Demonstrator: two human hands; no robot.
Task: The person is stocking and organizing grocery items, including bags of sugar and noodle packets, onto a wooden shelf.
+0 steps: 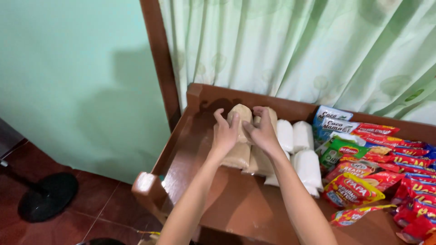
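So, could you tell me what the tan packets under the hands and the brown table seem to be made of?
Tan packets: apparently clear glossy plastic film around a tan granular filling, judging by faint sheen and soft bulging. Brown table: probably varnished wood, with reflective highlights on its raised rim.
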